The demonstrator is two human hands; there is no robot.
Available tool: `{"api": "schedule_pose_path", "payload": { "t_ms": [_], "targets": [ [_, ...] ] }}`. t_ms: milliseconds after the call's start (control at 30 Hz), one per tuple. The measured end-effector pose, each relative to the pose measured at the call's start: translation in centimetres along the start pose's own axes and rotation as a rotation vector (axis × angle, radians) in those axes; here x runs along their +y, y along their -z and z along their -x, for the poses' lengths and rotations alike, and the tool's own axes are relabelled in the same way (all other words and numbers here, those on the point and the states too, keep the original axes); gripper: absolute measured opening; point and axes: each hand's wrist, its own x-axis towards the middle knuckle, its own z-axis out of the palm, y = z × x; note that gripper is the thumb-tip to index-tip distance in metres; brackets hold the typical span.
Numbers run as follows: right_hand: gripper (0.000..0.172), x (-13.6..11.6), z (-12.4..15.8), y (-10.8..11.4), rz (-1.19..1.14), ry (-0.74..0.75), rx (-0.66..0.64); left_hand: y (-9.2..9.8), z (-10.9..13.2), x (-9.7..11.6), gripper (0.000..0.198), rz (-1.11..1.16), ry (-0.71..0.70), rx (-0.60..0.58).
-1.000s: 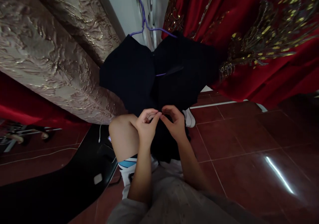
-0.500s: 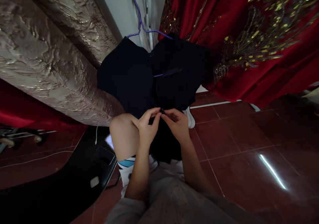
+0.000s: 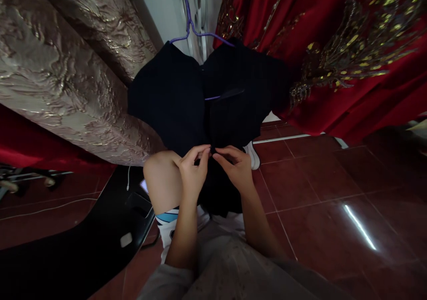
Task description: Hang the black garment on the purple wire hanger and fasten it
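A dark navy short-sleeved garment (image 3: 167, 99) hangs by its shoulders on a purple hanger (image 3: 189, 22), its lower part draped over my lap. At its front edge, my left hand (image 3: 194, 164) pinches the cloth between thumb and fingers. Close beside it on the right, my right hand (image 3: 235, 164) pinches the other side of the same front. The fingertips of both hands nearly meet at a small dark spot, too dim to tell whether it is a button.
Shiny beige embossed fabric (image 3: 66, 68) hangs at left, a red sequined gown (image 3: 350, 59) at right. On the left stands a black curved table (image 3: 83, 237) with a phone-like dark object (image 3: 138, 205) and a small white square (image 3: 126, 240). Red tiles (image 3: 316, 211) cover the floor.
Both hands have shifted very slightly left, still pinching the front of the garment, and the fingertip gap has widened a little. The camera view has tilted slightly.
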Motion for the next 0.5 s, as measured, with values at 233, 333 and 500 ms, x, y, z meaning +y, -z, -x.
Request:
{"api": "schedule_pose_path", "payload": {
  "t_ms": [233,333,500],
  "targets": [
    [0.011,0.8,-0.5,-0.5,0.007,0.041,0.086,1.6,-7.9,1.7,0.018,-0.284,-0.453,0.004],
    [0.012,2.3,-0.8,-0.4,0.044,0.035,0.109,2.8,-15.4,3.5,0.024,-0.351,-0.568,0.053],
    [0.017,3.4,-2.1,0.1,0.133,0.026,0.080,2.9,-21.7,5.9,0.027,-0.378,-0.656,0.016]
  ]
}}
